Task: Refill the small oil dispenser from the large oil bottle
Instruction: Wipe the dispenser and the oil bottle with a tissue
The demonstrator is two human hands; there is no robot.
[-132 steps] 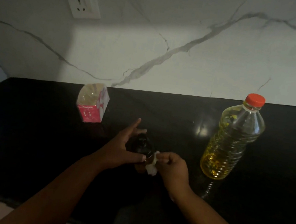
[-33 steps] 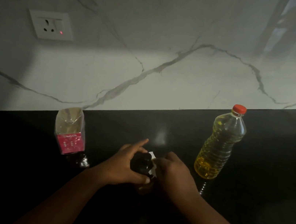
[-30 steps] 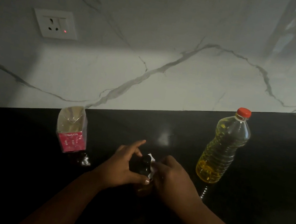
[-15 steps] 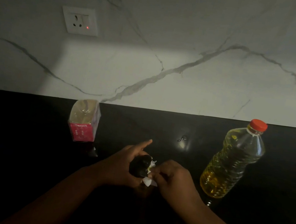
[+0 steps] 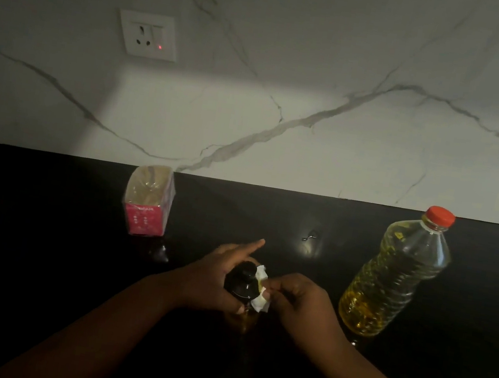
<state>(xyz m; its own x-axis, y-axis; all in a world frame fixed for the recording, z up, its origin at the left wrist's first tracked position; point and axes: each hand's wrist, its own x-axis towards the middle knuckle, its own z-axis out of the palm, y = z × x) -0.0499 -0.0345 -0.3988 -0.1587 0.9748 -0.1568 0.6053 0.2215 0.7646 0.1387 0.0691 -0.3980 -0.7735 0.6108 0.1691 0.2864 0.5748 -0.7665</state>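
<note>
The small oil dispenser with a black cap stands on the black counter at centre. My left hand grips its neck, forefinger pointing out. My right hand pinches a white tissue against the dispenser's right side, just under the cap. The large oil bottle, clear plastic with a red cap on and yellow oil in its lower part, stands upright to the right, apart from both hands.
A pink tissue pack stands at the left rear of the counter. A marble wall with a white socket rises behind. A small glint shows on the counter between the dispenser and the bottle.
The view has shifted, so everything sits differently in frame. My hands stay on the dispenser, and the tissue has slid slightly along its neck. The large bottle has not moved.
</note>
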